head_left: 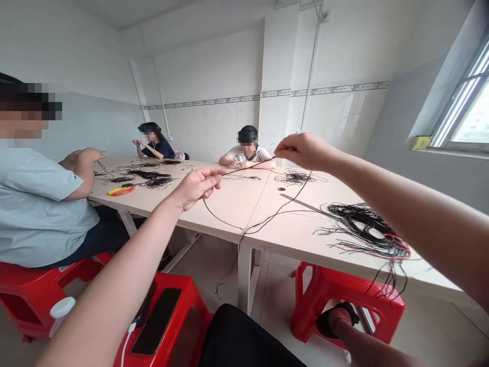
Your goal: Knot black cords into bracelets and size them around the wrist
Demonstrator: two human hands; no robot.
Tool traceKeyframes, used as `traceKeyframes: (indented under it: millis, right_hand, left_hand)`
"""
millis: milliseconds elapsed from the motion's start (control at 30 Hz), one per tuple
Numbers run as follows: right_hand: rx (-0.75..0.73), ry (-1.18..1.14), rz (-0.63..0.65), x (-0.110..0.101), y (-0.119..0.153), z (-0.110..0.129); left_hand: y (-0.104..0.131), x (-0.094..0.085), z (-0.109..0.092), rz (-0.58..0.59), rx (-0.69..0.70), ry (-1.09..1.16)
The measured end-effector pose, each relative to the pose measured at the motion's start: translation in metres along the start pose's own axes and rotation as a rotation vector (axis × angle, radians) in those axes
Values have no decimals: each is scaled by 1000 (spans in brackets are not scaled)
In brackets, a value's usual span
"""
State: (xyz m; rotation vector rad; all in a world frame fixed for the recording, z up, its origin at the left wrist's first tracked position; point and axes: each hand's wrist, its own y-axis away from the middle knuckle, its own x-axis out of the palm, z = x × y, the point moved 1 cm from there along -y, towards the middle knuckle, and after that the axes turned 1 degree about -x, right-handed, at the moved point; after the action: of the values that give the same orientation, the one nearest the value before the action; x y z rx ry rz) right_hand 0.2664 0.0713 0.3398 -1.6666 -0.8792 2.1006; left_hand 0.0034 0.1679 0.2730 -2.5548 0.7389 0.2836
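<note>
A thin black cord (250,165) runs taut between my two raised hands above the table (214,209). My left hand (198,186) pinches it at the left, near the middle of the view. Higher up on the right, my right hand (300,149) grips the other end of the stretch with its fingers closed. From both hands the cord hangs in a loop that comes down to the table's front edge. Below my right forearm lies a bundle of black cords (355,224) with a few red strands, some ends hanging over the edge.
A steel ruler (305,206) reaches under the bundle. More cord piles (296,176) and yellow-red pliers (121,190) lie on the table. Three people sit around it. Beside me, a red stool (183,295) bears a phone (157,321); another red stool (344,285) stands at right.
</note>
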Motion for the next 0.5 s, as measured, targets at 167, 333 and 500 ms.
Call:
traceKeyframes:
  millis: [167, 333, 500]
  right_hand:
    - [159, 260, -51, -16, 19, -54]
    - [266, 255, -279, -47, 56, -67]
    - [476, 279, -435, -82, 109, -73]
  left_hand:
    - [13, -10, 28, -152, -9, -368]
    - [17, 82, 80, 3, 69, -532]
    - [10, 175, 129, 296, 255, -614]
